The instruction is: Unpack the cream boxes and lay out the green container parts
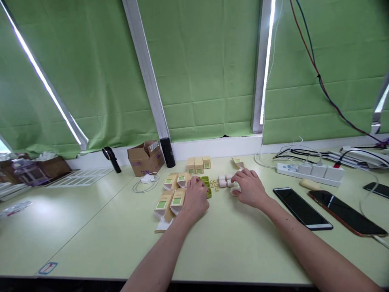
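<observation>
Curled fingers of my left hand (197, 195) rest at the left side of a small green compartment tray (208, 187). What they hold, if anything, is hidden. My right hand (249, 187) is closed on a small whitish piece (235, 189) whose kind I cannot make out. Just left of it several small white-pink cylindrical containers (223, 183) stand together. Between them and the tray lie several tiny yellowish squares (214, 183). Opened kraft boxes with green labels (164, 205) stand left of my left hand, partly covered by it.
Behind are small closed kraft boxes (198, 164) and another opened box (238, 162). A cardboard carton (146, 158), a black cylinder (167, 152) and a white charger (148, 178) sit left. Phones (302, 207) and a power strip (310, 172) with cables lie right.
</observation>
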Demonstrator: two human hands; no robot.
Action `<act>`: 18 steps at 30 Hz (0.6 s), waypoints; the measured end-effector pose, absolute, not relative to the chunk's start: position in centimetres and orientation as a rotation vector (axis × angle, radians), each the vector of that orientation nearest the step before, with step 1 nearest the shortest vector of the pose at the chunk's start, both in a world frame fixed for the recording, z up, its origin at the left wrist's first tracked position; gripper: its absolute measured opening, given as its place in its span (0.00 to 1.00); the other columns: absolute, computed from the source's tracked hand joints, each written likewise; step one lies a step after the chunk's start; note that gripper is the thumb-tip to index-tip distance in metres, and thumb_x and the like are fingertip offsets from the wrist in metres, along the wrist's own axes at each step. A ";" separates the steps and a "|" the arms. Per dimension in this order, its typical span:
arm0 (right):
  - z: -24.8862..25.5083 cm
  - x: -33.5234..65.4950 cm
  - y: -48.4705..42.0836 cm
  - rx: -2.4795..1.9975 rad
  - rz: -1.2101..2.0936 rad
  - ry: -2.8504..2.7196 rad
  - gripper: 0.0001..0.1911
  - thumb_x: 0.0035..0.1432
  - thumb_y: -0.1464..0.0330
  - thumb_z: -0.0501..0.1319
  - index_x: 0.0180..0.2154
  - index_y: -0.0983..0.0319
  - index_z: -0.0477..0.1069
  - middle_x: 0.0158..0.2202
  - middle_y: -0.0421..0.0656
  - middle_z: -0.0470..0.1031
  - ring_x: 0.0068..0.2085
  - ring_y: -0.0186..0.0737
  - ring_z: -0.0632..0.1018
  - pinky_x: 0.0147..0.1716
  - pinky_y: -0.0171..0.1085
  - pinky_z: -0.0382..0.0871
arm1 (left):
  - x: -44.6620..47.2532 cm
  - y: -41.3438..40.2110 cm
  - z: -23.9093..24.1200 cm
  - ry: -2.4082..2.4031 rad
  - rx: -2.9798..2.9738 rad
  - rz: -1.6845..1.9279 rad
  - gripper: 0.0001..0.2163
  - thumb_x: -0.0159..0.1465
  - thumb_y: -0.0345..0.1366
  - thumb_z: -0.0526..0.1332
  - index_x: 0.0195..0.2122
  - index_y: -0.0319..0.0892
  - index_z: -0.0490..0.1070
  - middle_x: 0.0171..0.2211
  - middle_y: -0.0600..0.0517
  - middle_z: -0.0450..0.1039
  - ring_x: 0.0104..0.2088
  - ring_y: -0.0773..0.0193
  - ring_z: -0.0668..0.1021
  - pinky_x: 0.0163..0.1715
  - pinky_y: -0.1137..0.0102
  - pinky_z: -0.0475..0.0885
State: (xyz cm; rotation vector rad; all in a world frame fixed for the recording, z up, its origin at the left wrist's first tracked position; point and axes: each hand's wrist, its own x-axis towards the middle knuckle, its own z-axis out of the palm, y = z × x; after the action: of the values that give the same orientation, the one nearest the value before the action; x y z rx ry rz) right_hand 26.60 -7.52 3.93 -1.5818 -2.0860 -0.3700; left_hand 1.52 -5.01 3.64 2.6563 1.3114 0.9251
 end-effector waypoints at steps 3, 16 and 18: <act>2.9 26.4 -7.3 -1.627 -0.362 -2.132 0.16 0.49 0.70 0.67 0.43 0.58 0.74 0.45 0.46 0.78 0.51 0.51 0.71 0.53 0.47 0.59 | 1.7 -5.2 4.0 1.299 2.664 0.966 0.08 0.58 0.27 0.65 0.32 0.47 0.83 0.37 0.41 0.75 0.53 0.43 0.65 0.54 0.47 0.59; 1.8 26.2 -6.9 -1.650 -0.417 -2.121 0.15 0.50 0.72 0.65 0.42 0.59 0.74 0.45 0.49 0.73 0.53 0.53 0.67 0.55 0.49 0.57 | 1.8 -5.6 4.2 1.343 2.771 0.969 0.14 0.58 0.22 0.60 0.33 0.45 0.83 0.38 0.41 0.76 0.52 0.44 0.64 0.52 0.49 0.61; 1.5 26.2 -6.8 -1.641 -0.445 -2.133 0.12 0.54 0.72 0.64 0.42 0.59 0.75 0.45 0.50 0.73 0.53 0.54 0.67 0.55 0.51 0.57 | 1.8 -5.5 4.1 1.355 2.785 0.970 0.13 0.59 0.22 0.60 0.34 0.45 0.83 0.38 0.41 0.76 0.52 0.44 0.64 0.51 0.49 0.62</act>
State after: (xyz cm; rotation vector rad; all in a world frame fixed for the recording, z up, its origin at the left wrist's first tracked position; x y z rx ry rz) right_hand 26.22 -6.75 1.51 -1.6408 -2.1328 -0.4454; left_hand 1.81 -5.53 4.15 2.7850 1.3552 0.9696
